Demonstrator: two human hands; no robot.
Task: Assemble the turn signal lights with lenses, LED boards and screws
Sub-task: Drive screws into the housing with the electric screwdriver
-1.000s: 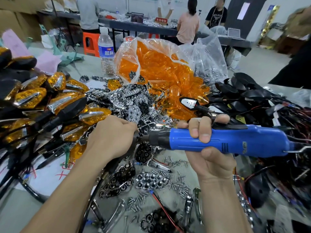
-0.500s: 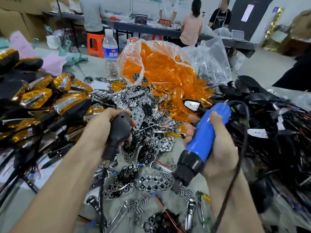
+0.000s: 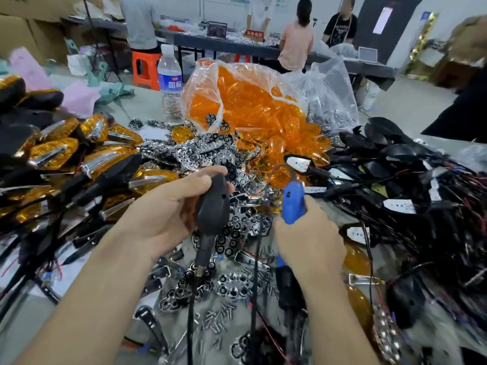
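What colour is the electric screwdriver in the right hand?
The screwdriver is blue with a black nose; the head view shows it best.

Bright even light, wide-angle warp, blurred edges

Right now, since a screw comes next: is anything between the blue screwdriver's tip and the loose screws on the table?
A thin black cable hangs between the screwdriver in the right hand and the loose screws; nothing else visible. The tip is blurred.

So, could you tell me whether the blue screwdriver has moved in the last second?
Yes. The blue screwdriver swung from level to upright, tip now down toward the loose screws, below the orange lens bag.
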